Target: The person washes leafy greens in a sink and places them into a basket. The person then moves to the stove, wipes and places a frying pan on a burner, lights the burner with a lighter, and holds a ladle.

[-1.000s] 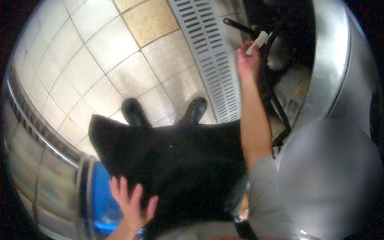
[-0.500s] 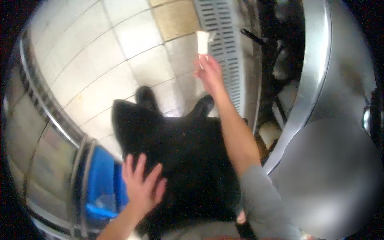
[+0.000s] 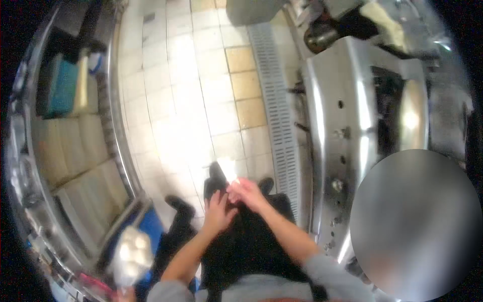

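My right hand (image 3: 246,195) is in front of my dark apron, its fingers closed on a small white piece (image 3: 228,168) that points away from me. The piece looks flat and roughly oblong; glare blurs it, and I cannot make out its kind. Just left of it my left hand (image 3: 218,212) reaches forward with its fingers stretched, close to the right fingertips. I see nothing held in the left hand.
A steel cooking range (image 3: 334,116) lines the right side, beside a slotted floor drain (image 3: 279,105). Steel-framed shelving (image 3: 118,131) runs along the left. At lower left, a co-worker's hand is by a clear bag of white round things (image 3: 133,254). Tiled floor (image 3: 186,100) lies ahead.
My view has swung up along the aisle. My right hand has drawn back with the white piece, and my left hand has come in beside it. The bag has come into view.
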The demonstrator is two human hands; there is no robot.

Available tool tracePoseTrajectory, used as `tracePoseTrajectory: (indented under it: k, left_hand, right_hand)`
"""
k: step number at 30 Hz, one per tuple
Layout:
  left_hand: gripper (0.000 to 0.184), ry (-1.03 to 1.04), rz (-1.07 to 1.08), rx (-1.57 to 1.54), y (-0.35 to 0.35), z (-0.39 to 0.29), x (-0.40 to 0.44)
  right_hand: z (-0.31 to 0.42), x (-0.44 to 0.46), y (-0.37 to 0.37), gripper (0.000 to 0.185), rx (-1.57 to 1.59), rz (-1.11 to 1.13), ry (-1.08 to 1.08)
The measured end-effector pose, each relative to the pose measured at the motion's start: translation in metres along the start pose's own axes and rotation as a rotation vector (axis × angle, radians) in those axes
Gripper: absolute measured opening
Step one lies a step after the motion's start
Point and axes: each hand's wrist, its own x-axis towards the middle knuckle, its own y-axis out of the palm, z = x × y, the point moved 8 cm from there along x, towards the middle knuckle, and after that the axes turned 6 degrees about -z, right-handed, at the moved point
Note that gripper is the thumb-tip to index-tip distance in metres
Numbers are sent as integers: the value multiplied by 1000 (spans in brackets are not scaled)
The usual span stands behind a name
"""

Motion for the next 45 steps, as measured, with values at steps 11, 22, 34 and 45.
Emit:
tracePoseTrajectory:
  k: [11,22,34,45]
  left_hand:
    - [43,-174,174,-1121,-162,-163,-13]
    - [37,-423,-256,-1012,-260,-119,-43]
    - [28,-365,-33,-764,-207,-71,159]
    - [29,-347,47,-693,-67,-30,295]
  right_hand:
    - [136,-170,50,32,-130,218,-41]
    - [178,-151,11,39,-262,158,-91]
    - [178,-9,-106,33,-77,-507,24]
    - [107,179,-249,30,231,-992,-217]
